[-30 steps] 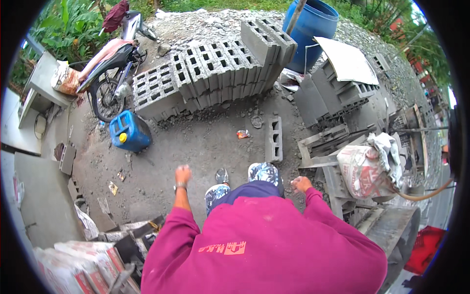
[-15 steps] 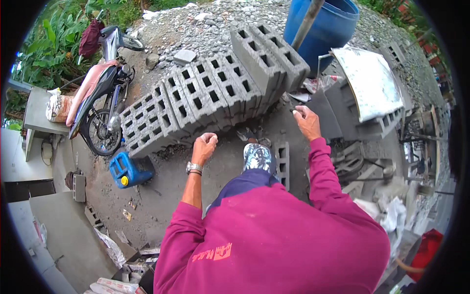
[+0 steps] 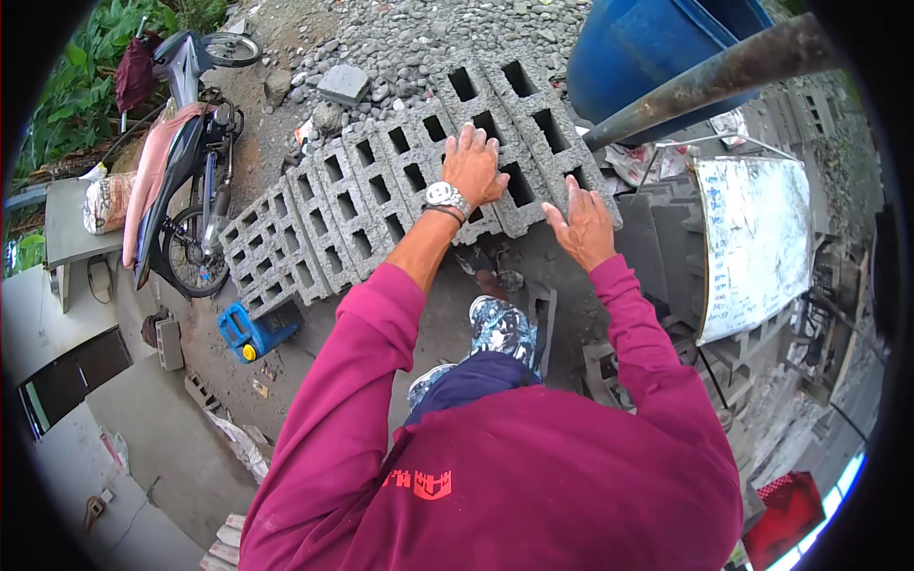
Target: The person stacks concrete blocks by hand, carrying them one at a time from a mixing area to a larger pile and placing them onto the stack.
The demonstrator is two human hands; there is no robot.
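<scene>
Grey hollow concrete blocks (image 3: 349, 203) stand packed in a slanting row in front of me, their holes facing up. My left hand (image 3: 473, 169), with a metal watch on its wrist, is spread over the tall blocks at the row's right end, fingers stretched out. My right hand (image 3: 583, 226) is at the near end of the rightmost block (image 3: 545, 114), thumb and fingers apart. Whether its fingertips touch that block I cannot tell. Neither hand has closed on anything.
A motorcycle (image 3: 176, 181) and a blue jerrycan (image 3: 252, 333) are on the left. Beyond the row lies gravel (image 3: 381, 48). A blue barrel (image 3: 638, 67), a slanting pole (image 3: 705, 86) and a pale sheet (image 3: 757, 247) over more blocks stand on the right.
Both hands have moved forward to the right end of the row, the left one also rightward. Their fingers, curled before, are now spread. My view has shifted closer to the blocks.
</scene>
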